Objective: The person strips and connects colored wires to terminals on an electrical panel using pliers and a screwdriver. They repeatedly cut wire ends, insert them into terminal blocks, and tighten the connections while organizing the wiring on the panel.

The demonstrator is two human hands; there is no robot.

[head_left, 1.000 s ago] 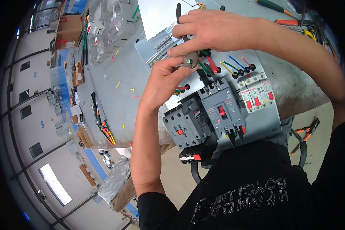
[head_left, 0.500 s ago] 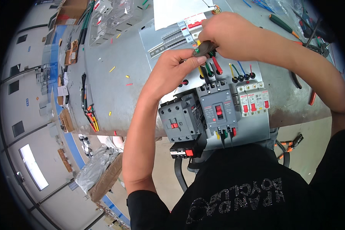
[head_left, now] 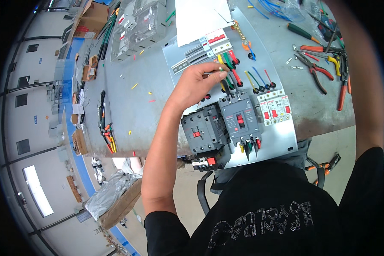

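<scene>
My left hand [head_left: 198,83] reaches over a grey mounting plate [head_left: 281,136] on the metal bench, its fingertips pinched on the end of a green wire [head_left: 221,69] among yellow, green and red wire loops [head_left: 230,64]. Just below the hand sit a black contactor [head_left: 205,132] and a dark moulded breaker [head_left: 240,119], with small white breakers [head_left: 273,106] to their right. Blue and black wire loops [head_left: 260,79] stand right of the hand. My right forearm [head_left: 362,94] runs up the right edge; its hand is out of the picture.
Pliers and cutters with red and yellow handles [head_left: 318,68] and a green screwdriver [head_left: 301,32] lie at the right. A paper sheet [head_left: 200,17] and a clear meter box [head_left: 136,25] sit at the back. More hand tools [head_left: 106,132] lie along the bench's left edge.
My right hand has let go of the wires and lifted away up the right edge, out of sight. My left hand stays at the wire loops.
</scene>
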